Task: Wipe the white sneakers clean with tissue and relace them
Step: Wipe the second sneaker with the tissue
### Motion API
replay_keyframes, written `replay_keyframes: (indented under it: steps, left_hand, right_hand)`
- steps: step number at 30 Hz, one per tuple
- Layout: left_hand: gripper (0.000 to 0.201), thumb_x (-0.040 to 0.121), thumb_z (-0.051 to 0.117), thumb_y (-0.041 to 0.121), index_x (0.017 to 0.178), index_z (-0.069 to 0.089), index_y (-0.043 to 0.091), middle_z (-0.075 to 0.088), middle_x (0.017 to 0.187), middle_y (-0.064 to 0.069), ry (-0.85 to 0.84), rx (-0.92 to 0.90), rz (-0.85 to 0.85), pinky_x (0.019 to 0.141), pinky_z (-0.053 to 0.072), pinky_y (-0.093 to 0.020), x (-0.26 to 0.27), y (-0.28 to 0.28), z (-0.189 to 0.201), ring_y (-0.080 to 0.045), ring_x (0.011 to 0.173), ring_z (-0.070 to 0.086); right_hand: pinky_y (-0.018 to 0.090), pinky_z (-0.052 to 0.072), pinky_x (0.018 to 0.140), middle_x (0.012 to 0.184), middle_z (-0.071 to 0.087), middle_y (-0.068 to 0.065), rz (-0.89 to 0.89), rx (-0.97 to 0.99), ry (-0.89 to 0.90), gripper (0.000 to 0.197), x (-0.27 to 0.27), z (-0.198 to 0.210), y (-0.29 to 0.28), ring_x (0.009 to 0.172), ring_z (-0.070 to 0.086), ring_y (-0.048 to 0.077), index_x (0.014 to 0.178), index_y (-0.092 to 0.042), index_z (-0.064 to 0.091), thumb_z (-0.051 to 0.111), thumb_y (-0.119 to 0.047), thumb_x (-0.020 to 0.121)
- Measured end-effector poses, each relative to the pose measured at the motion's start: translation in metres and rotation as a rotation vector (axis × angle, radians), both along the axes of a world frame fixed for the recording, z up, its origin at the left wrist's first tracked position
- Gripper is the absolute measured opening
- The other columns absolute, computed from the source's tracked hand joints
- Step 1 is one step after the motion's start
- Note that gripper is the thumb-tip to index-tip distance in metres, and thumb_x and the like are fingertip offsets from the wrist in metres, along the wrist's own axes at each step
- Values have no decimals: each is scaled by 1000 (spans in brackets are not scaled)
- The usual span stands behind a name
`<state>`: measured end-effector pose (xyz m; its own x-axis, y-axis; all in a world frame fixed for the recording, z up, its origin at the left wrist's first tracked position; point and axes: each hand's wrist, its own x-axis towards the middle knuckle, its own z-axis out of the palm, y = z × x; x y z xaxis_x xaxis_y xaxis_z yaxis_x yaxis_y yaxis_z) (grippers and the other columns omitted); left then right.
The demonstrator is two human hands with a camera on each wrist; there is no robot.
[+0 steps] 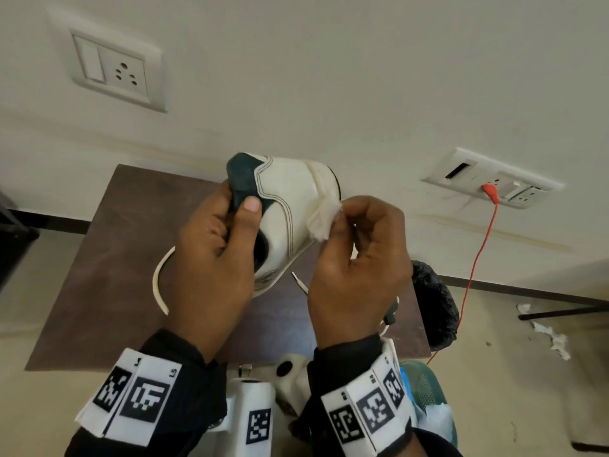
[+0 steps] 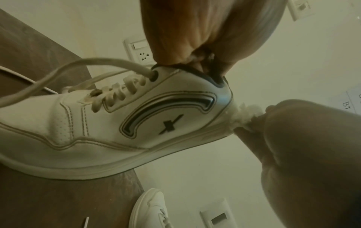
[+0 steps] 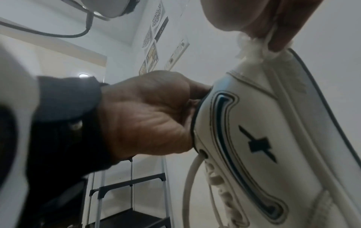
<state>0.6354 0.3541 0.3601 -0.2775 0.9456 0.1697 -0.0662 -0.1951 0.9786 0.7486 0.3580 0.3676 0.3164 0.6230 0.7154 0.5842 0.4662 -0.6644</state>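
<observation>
My left hand holds a white sneaker off the table, heel up, thumb on its dark green collar and fingers inside the opening. My right hand pinches a crumpled white tissue and presses it against the heel. The left wrist view shows the sneaker side-on with laces threaded, the tissue at its heel. In the right wrist view the tissue sits on the heel's edge. A loose lace hangs in a loop. A second white sneaker lies on the table.
The brown table stands against a white wall with sockets. A black bin bag sits at the table's right edge, and a red cable hangs from a wall socket. Torn tissue scraps lie on the floor.
</observation>
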Motion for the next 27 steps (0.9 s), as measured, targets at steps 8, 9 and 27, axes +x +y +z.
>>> replay_keyframes:
  steps: [8, 9, 27]
  left_hand:
    - [25, 100, 45, 27, 119, 62, 26, 69, 107, 12, -11, -16, 28, 92, 52, -38, -2, 7, -3, -6, 105, 64]
    - [25, 99, 45, 30, 118, 62, 28, 69, 107, 13, 11, -26, 41, 92, 52, -38, -3, 7, -4, -5, 104, 64]
    - [48, 89, 45, 63, 94, 66, 20, 69, 90, -15, 18, -306, -223, 84, 50, -60, 6, -1, -23, -34, 87, 65]
  right_hand:
    - [36, 54, 69, 86, 64, 3, 57, -138, -38, 25, -2, -25, -7, 81, 63, 17, 92, -4, 65, 57, 16, 79]
    - [35, 54, 70, 87, 65, 3, 71, -160, -45, 26, -2, -27, -8, 81, 63, 16, 93, -4, 66, 58, 16, 79]
    - [23, 53, 76, 94, 67, 2, 134, -324, -152, 19, 24, -37, -20, 87, 64, 8, 97, -6, 73, 65, 3, 82]
